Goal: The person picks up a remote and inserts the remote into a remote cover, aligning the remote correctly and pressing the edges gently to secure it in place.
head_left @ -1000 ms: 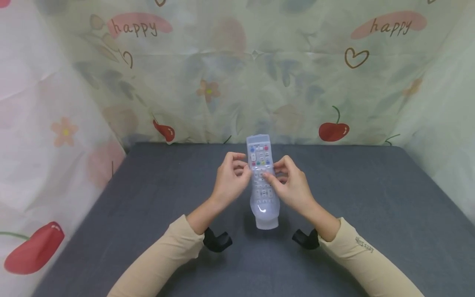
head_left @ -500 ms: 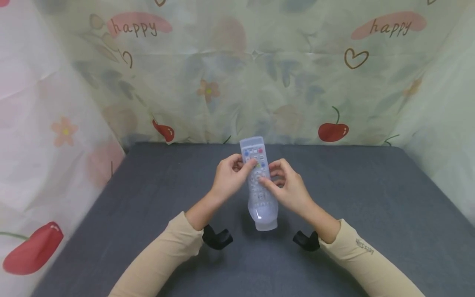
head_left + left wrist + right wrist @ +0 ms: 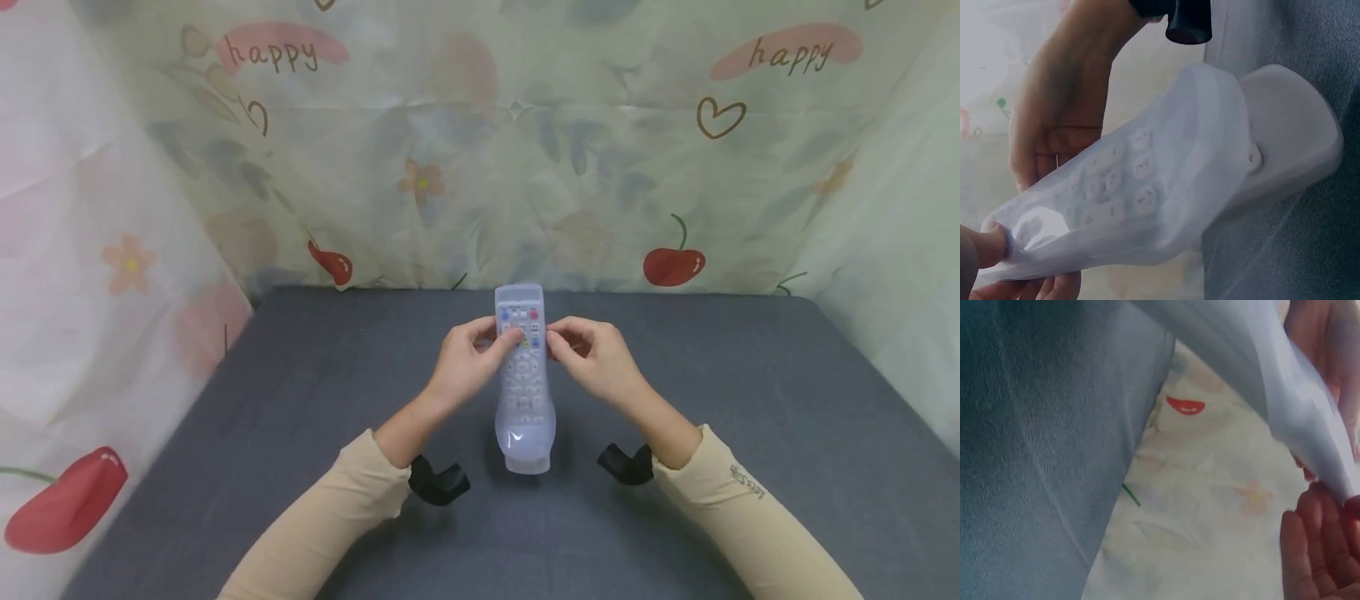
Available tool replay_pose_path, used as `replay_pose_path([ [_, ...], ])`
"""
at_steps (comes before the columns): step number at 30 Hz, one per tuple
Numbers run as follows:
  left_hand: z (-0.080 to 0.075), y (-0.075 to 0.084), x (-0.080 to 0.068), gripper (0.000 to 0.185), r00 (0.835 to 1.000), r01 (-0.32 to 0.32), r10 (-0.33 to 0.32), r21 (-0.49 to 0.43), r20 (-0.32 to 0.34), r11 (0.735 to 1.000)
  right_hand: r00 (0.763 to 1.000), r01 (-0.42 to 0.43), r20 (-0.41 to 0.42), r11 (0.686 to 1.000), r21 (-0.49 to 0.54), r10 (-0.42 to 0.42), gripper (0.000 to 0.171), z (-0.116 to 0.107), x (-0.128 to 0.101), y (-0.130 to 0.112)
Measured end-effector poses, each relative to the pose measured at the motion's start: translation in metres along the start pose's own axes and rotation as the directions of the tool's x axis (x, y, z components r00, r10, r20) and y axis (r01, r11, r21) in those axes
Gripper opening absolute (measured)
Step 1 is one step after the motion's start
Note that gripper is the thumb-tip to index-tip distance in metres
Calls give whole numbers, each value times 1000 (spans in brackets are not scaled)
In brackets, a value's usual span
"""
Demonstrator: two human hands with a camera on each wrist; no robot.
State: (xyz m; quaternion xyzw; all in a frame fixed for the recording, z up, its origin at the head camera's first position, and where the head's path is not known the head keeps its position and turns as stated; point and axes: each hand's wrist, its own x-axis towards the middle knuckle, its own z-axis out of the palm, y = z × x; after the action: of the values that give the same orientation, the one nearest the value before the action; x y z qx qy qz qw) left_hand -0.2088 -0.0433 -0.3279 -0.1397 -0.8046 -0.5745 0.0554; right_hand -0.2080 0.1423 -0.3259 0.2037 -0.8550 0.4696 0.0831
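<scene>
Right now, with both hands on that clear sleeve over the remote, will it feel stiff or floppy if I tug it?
The clear sleeve probably feels soft and stretchy: it bulges loosely off the remote in the left wrist view. It looks thin and light. The left hand and right hand pinch its edges, so it may cling rather than slip.

Glossy translucent, seemingly silicone sleeve over plastic remote; matt grey cloth table.
</scene>
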Motion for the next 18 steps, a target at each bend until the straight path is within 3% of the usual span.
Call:
replay_pose_path([
  [4,3,1,-1,28,1000,7,-7,-25,23,1000,999,28,-18,996,-86,-29,12,-3,-1,0],
  [6,4,1,-1,28,999,25,-23,-61,30,998,996,82,-34,987,-141,-88,8,-2,-1,0],
  [11,8,1,-3,29,996,87,-86,-206,13,975,963,233,-61,926,-298,-262,7,1,-5,-2],
  [18,18,1,-5,29,984,133,-160,-288,-72,948,937,282,-71,860,-426,-342,7,5,-9,-1],
])
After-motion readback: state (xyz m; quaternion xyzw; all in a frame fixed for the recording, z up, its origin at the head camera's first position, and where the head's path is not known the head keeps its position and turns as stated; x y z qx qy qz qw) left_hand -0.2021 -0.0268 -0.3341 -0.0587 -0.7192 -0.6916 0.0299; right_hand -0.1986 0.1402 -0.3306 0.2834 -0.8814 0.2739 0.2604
